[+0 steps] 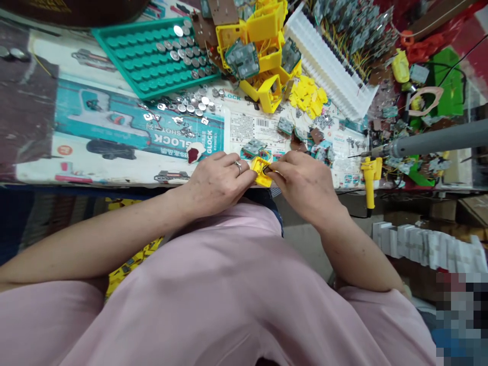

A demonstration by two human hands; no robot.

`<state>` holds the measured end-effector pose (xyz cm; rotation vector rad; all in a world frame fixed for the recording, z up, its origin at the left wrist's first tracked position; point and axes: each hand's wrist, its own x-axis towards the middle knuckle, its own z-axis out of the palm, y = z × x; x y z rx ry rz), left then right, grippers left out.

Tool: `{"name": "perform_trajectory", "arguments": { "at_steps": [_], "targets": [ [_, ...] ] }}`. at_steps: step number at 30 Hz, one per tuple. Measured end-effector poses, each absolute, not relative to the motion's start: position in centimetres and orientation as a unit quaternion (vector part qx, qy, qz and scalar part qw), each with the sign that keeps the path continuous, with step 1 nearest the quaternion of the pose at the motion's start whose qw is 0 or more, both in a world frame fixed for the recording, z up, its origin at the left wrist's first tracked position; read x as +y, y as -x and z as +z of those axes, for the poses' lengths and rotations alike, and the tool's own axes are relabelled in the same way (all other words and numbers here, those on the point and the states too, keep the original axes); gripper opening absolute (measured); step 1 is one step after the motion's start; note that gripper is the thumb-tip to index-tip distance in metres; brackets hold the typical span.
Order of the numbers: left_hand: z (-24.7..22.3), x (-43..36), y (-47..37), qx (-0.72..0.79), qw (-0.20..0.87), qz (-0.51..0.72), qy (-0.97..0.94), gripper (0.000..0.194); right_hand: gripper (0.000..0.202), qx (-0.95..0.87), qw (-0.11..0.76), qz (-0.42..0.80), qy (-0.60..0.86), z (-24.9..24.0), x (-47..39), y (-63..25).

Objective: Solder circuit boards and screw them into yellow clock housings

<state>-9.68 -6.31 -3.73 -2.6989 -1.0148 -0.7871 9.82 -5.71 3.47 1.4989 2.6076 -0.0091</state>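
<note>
A small open yellow plastic case [261, 172] is held at the table's front edge, between both hands. My left hand [223, 182], with a ring on one finger, grips the case from its left side. The fingers of my right hand [301, 179] are pinched at the case's right side, on a small dark part [266, 170] inside it. A circuit board with thin wires [254, 147] lies just behind the case. More boards [292, 127] and a pile of flat yellow pieces [308, 95] lie farther back.
A green tray [152, 61] holds round metal cells, with loose ones [198, 104] in front. Yellow cases [267, 46] are heaped behind. A white rack [331, 66] stands at the back right. A yellow-handled tool [369, 180] and a grey rod [430, 140] are at the right.
</note>
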Motion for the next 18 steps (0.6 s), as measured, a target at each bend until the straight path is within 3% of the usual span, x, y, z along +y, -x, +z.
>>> {"name": "perform_trajectory", "arguments": {
  "at_steps": [6,18],
  "targets": [
    [-3.8,-6.2,9.6,-0.334,0.079,-0.278,0.897,0.025,0.017,0.857,0.072,0.037,-0.509,3.6,-6.1,-9.1],
    [-4.0,-6.2,9.6,-0.329,0.085,-0.31,0.888,0.022,0.009,0.837,0.005,-0.087,-0.54,3.4,-5.1,-10.1]
  ]
}}
